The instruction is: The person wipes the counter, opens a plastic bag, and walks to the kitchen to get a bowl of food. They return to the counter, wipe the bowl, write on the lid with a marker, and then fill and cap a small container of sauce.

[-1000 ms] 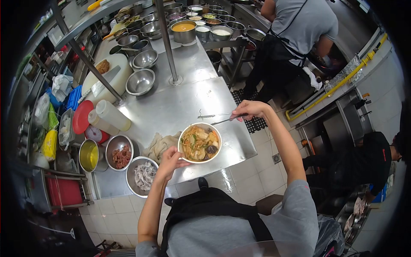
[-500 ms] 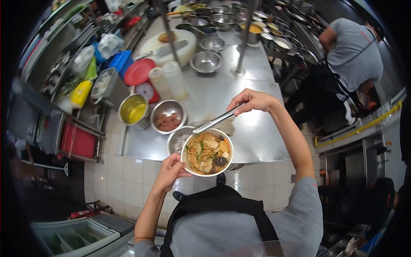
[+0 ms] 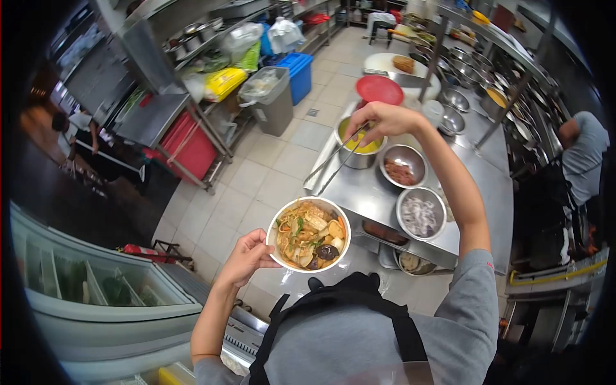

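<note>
My left hand (image 3: 252,256) pinches the rim of a white bowl (image 3: 272,239), which is full of stir-fried noodles (image 3: 309,232) with vegetables, mushroom and carrot. Metal tongs (image 3: 332,163) hang from my right hand (image 3: 389,122), their tips pointing down toward the bowl and parted, with nothing between them. Just behind my right hand stands a steel pot (image 3: 360,158) of yellow liquid. Beside it a steel bowl (image 3: 410,154) holds reddish meat, and another bowl (image 3: 420,213) contains pale strips.
The steel table (image 3: 481,163) carries a red round tray (image 3: 380,91) and a white cutting board (image 3: 383,62). A grey bin (image 3: 269,106) and a blue bin (image 3: 296,76) stand on the floor. Another person (image 3: 584,157) works at right; a glass-topped freezer (image 3: 109,269) is at lower left.
My view has swung left, away from the table. The bowl has come off the table's edge over the floor, and the tongs have turned from sideways to pointing down, with arms spread.
</note>
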### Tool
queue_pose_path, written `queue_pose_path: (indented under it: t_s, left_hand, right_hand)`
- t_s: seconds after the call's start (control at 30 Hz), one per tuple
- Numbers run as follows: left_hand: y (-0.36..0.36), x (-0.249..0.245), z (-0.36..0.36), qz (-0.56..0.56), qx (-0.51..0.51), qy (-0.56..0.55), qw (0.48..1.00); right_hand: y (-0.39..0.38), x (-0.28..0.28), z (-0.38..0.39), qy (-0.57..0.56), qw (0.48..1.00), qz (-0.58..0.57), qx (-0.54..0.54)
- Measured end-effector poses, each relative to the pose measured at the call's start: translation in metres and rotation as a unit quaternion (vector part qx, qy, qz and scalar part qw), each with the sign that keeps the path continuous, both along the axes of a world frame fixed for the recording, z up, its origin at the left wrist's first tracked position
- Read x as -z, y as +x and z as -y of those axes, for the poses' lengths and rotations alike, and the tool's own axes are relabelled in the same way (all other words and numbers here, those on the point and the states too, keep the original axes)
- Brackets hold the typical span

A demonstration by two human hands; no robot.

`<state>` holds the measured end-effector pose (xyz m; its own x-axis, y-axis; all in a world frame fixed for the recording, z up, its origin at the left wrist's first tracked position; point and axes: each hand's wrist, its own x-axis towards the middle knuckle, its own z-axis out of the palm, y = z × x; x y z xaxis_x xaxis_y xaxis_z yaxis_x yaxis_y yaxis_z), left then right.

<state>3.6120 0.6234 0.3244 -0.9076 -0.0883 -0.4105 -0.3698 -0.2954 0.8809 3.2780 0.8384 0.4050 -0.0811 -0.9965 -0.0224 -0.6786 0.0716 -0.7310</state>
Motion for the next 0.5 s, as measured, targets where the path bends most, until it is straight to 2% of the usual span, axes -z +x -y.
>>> queue_pose_path:
  t_s: [0.13, 0.27, 0.37, 0.5]
  left_hand:
    - [0.027, 0.0, 0.051, 0.01, -0.038, -0.007, 0.999]
    - [0.038, 0.005, 0.094, 0.012, -0.066, 0.011, 0.998]
    - [0.035, 0.012, 0.128, 0.009, -0.081, 0.021, 0.996]
    - [0.012, 0.025, 0.183, 0.01, -0.086, 0.03, 0.996]
  right_hand:
    - [0.009, 0.001, 0.116, 0.012, 0.989, -0.019, -0.145]
    - [0.018, -0.004, 0.216, 0.033, 0.971, -0.027, -0.236]
    - [0.019, -0.014, 0.272, 0.064, 0.96, -0.075, -0.264]
    - [0.002, -0.043, 0.317, 0.058, 0.955, -0.171, -0.233]
